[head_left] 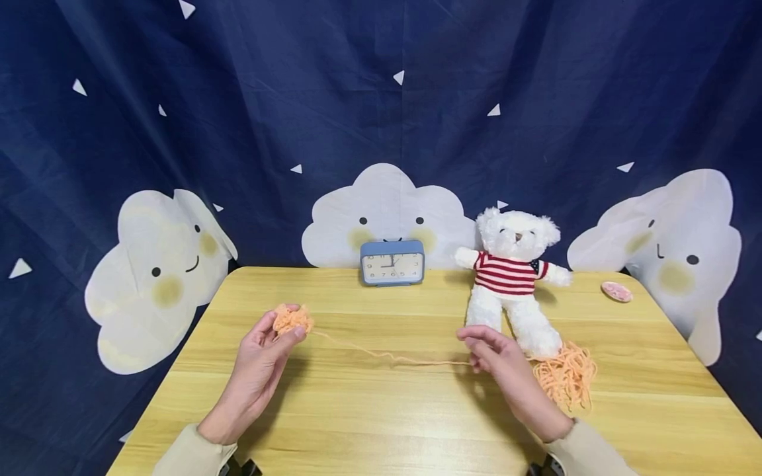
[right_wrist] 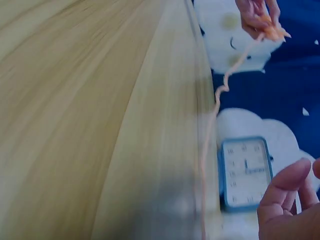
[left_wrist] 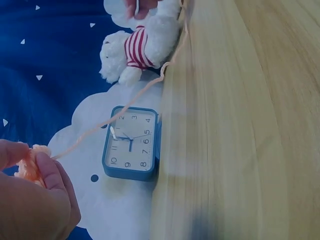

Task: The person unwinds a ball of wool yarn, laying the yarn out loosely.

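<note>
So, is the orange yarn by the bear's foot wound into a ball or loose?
Loose: the yarn heap lies on the table in spread, overlapping loops.

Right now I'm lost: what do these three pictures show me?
No machine here, just a person's bare left hand and right hand. The wide picture comes from a camera on the head; the two sideways ones from a camera on each wrist. On the table are a clock, a bear, a pink oval and a yarn heap beside the bear. The left hand holds a yarn bundle; a strand runs from it to the right hand, whose grip on it is unclear.
</note>
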A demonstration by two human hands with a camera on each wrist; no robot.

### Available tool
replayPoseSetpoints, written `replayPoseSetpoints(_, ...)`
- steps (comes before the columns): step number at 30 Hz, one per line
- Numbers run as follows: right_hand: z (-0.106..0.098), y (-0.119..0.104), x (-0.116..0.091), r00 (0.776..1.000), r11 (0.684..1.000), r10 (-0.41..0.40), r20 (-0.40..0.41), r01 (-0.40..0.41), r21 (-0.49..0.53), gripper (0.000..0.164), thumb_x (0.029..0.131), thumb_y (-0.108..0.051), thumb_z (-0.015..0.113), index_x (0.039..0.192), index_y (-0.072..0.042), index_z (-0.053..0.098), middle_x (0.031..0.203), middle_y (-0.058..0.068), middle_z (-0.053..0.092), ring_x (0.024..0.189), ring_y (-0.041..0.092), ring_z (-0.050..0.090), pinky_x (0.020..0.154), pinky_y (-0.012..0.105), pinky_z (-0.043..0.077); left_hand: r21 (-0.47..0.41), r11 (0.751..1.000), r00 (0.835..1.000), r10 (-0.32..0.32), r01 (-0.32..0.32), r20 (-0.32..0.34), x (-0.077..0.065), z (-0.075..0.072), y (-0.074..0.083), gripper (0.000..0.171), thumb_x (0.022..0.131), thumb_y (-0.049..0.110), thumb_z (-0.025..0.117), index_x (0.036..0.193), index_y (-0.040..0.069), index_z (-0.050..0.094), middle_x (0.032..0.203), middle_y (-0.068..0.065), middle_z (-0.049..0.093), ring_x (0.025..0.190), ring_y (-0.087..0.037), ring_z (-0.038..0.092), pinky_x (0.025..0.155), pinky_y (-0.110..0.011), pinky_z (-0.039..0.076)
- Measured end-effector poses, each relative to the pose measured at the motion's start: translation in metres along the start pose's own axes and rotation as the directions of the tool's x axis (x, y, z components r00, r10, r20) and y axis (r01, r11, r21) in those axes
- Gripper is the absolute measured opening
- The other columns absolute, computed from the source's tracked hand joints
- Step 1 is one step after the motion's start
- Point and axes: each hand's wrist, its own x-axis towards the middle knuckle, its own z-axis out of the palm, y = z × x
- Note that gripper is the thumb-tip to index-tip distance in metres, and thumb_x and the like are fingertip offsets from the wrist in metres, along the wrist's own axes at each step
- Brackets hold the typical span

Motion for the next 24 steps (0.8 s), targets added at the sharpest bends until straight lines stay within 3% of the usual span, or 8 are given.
replayPoseSetpoints(9,0.052,0.003,0.017,0.967,0.998,0.051,0.251,-0.058,0.022,0.038,0.104,-0.011,0.068,0.138,0.008,0.064,0.116,0.013,0.069,0.087,0.018,0.063,0.080,0.028,0.060,-0.064,0.998,1.000,0.028,-0.028,-0.007,0.000,0.002,0.002,0.033,0.103,-0.012,0.066,0.132,0.004,0.066,0.127,-0.008,0.069,0.106,-0.013,0.071,0.094,-0.023,0.060)
replayPoseSetpoints(16,0.081,0.007,0.023,0.934,0.996,0.044,0.354,-0.071,0.062,0.041,0.103,-0.006,0.068,0.142,0.005,0.064,0.137,0.026,0.063,0.093,0.021,0.066,0.085,0.029,0.059,-0.065,0.998,1.000,0.015,-0.015,-0.003,-0.001,0.004,0.001,0.032,0.104,-0.012,0.065,0.132,0.004,0.065,0.126,-0.008,0.069,0.105,-0.014,0.071,0.089,-0.023,0.061)
replayPoseSetpoints(24,0.108,0.005,0.024,0.905,0.989,0.043,0.424,-0.098,0.109,0.045,0.104,-0.010,0.069,0.144,0.009,0.060,0.140,0.023,0.065,0.088,0.015,0.065,0.083,0.027,0.059,-0.071,0.997,1.000,0.013,-0.013,0.000,0.001,0.006,-0.001,0.030,0.104,-0.012,0.064,0.130,0.002,0.064,0.123,-0.009,0.069,0.104,-0.015,0.073,0.088,-0.024,0.062)
